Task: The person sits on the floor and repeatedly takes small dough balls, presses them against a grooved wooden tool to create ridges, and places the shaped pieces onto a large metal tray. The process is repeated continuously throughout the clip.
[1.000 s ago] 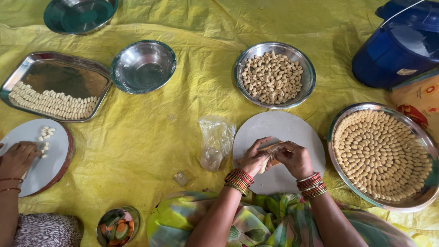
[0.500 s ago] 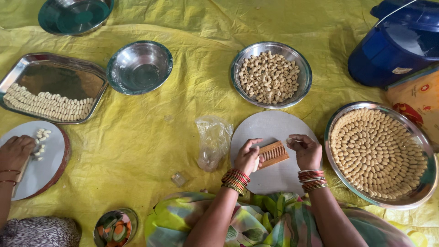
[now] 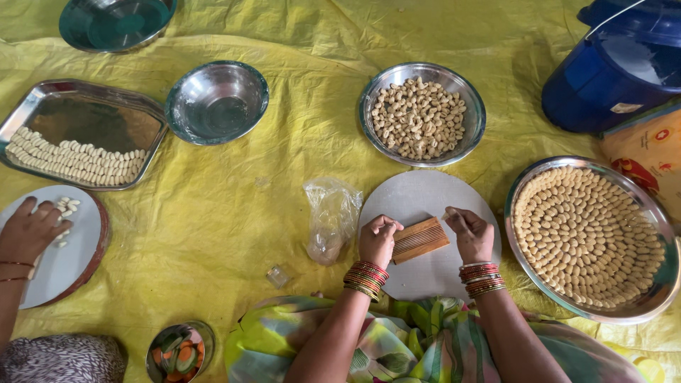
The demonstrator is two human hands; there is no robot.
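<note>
The left hand (image 3: pixel 378 240) pinches the ridged wooden comb (image 3: pixel 420 240) on the round board (image 3: pixel 425 195); the right hand (image 3: pixel 470 234) seemingly pinches a dough piece (image 3: pixel 447 213) near the board's right edge.

A crumpled clear plastic bag (image 3: pixel 330 218) lies on the yellow sheet just left of the person's left hand (image 3: pixel 377 241). Up and to the right of the right hand (image 3: pixel 471 234), a blue bucket (image 3: pixel 616 67) bears a small pale label (image 3: pixel 627 108). Below it sits an orange printed package (image 3: pixel 647 152) with red marks.

Ridged brown comb (image 3: pixel 420 240) (probably wooden)
</note>
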